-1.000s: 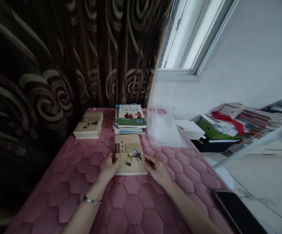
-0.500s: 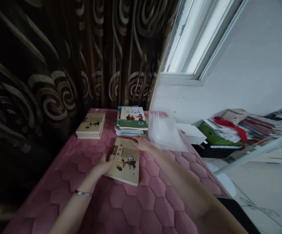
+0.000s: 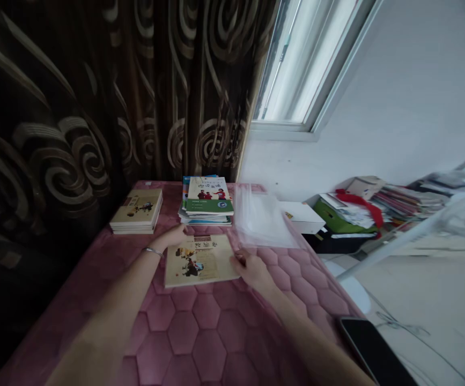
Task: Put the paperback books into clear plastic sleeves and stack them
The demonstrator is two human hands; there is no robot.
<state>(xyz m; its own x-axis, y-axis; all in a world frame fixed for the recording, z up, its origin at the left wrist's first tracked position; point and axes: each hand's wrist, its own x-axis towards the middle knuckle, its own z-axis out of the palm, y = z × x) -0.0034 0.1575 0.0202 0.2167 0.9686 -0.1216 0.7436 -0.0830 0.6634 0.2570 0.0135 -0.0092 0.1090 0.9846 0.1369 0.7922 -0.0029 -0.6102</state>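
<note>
A beige paperback book (image 3: 214,268) with a small illustration and dark characters on its cover lies on the pink quilted surface, turned sideways. My left hand (image 3: 175,235) is closed at its far left corner, with the fingertips partly hidden. At the right edge, my right hand (image 3: 254,271) grips the book between thumb and fingers. Beyond my left hand sits a short stack of matching beige books (image 3: 138,212). Behind the held book is a pile of thin books (image 3: 210,203), topped by a green-and-white one.
Clear plastic sheets or covers (image 3: 262,220) lie right of the pile. A white box (image 3: 304,217), a green holder of papers (image 3: 342,217) and stacked papers (image 3: 401,201) stand beyond the right edge. A black phone-like object (image 3: 373,348) is at lower right. Dark curtain (image 3: 135,107) hangs left.
The book has turned about a quarter clockwise. My left hand has moved to its far left corner, and my right hand has come from the far edge to the right edge.
</note>
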